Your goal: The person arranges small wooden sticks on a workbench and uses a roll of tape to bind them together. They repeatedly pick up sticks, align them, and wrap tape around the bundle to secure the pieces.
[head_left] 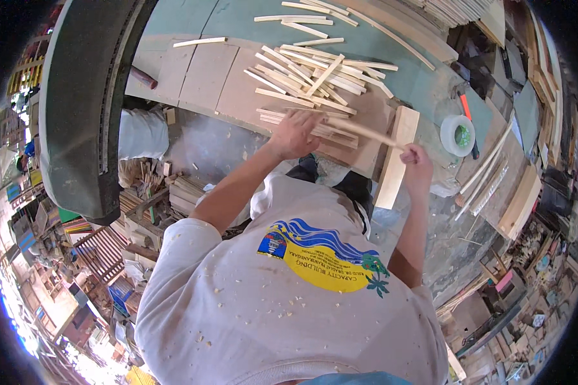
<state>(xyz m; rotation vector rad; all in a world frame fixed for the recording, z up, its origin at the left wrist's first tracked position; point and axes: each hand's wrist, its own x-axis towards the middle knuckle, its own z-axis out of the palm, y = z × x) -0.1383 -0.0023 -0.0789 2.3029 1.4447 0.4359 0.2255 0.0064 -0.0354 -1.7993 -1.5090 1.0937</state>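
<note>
A slim wooden strip point(366, 131) spans the space between my two hands, slightly blurred by motion. My right hand point(417, 163) is closed round its right end in a fist. At the other end, the curled fingers of my left hand point(297, 133) hold the strip, though they are partly smeared. Just under and beside the left hand lie a few more strips point(340, 136) near the table's front edge. Beyond them is a loose heap of pale wooden strips point(321, 70), crossing one another at many angles.
The table point(237, 83) carries a thick wooden block point(397, 157) beside my right hand. A roll of clear tape point(457, 135) and an orange-handled tool point(465, 106) lie to the right. A large dark machine column point(83, 109) rises at the left. Wood scraps point(533, 340) cover the lower right.
</note>
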